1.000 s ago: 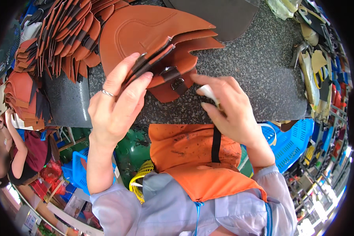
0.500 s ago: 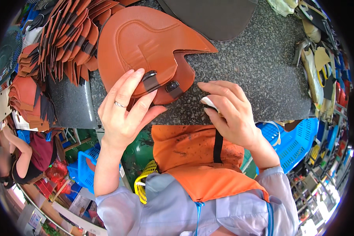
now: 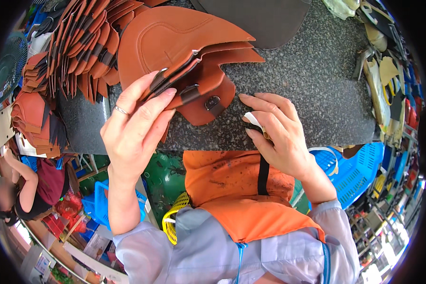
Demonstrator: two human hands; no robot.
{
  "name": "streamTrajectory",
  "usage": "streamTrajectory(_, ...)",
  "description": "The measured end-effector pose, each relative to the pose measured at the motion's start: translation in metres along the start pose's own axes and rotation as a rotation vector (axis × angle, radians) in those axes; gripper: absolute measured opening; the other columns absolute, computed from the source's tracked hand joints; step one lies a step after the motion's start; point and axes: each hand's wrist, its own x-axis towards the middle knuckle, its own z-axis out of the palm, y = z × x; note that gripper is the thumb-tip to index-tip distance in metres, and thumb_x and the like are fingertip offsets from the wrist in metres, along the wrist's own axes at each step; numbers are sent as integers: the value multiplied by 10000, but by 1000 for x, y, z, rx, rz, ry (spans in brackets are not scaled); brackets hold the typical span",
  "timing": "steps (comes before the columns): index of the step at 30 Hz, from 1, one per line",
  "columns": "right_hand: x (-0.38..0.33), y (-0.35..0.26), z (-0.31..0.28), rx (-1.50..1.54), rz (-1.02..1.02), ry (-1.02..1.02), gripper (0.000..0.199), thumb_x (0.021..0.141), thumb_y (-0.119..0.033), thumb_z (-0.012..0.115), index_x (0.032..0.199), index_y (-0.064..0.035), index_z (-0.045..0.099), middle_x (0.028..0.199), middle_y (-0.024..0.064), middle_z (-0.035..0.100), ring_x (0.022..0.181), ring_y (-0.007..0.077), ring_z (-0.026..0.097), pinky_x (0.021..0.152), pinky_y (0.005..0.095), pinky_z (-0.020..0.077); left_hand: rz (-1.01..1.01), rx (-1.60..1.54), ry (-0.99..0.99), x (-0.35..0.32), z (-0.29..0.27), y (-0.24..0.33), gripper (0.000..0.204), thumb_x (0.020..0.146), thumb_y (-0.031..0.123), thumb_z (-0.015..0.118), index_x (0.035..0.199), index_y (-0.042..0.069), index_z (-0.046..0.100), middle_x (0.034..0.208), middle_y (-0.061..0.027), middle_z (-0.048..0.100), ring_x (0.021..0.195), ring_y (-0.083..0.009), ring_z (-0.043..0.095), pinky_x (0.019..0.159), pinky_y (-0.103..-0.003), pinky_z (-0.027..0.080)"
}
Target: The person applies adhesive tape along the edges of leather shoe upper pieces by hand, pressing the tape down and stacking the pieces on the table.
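The stack of brown leather pieces lies straight in front of me on the speckled dark tabletop, on the far side of my hands and more to the left one's side. Its broad rounded end sits left, a pointed corner reaches right, and its tabs slant toward me and to the right; with the leaves fanned, I cannot tell one clean long axis.

My left hand is at the near left edge, fingers pinching the upper leaves and holding their tabs up off the ones below, so gaps show along the right side. Where my thumb presses I cannot tell.

The lowest tab lies beneath, its shiny dark fitting facing up between my two hands. My right hand is slightly nearer to that fitting: its fingertips stand just beside the tab's right edge, apart from the leather. The fingers are curled, thumb and forefinger closed around a small white piece; what it is I cannot tell.

Past the stack, to the right, lies a dark flat sheet; far left, a fanned pile of similar brown leaves.
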Motion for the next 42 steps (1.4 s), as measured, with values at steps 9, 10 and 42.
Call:
streamTrajectory(9, 7, -2, -3, -10, -17, 19, 340, 757, -22, 753, 1072, -42, 626, 1308, 104, 640, 1183, 334, 585, 971, 442, 479, 174, 359, -214, -8, 8, 20, 556, 658, 155, 895, 1180, 86, 718, 1352, -190, 608, 1073, -335, 702, 882, -393, 607)
streamTrajectory(10, 6, -5, -6, -9, -12, 21, 333, 761, -14, 747, 1070, -36, 626, 1298, 112, 643, 1179, 340, 587, 973, 444, 478, 232, 417, -183, -7, 9, 21, 511, 689, 121, 868, 1172, 74, 708, 1333, -204, 605, 1053, -337, 705, 860, -396, 618)
streamTrajectory(42, 53, -8, -55, 1016, 518, -115, 218, 953, -53, 609, 1163, 4, 596, 1136, 154, 698, 1004, 223, 689, 902, 357, 562, -386, -664, 212, 66, -158, -101, 541, 867, 43, 638, 1400, 28, 549, 1216, -94, 663, 1197, -184, 600, 1112, -334, 398)
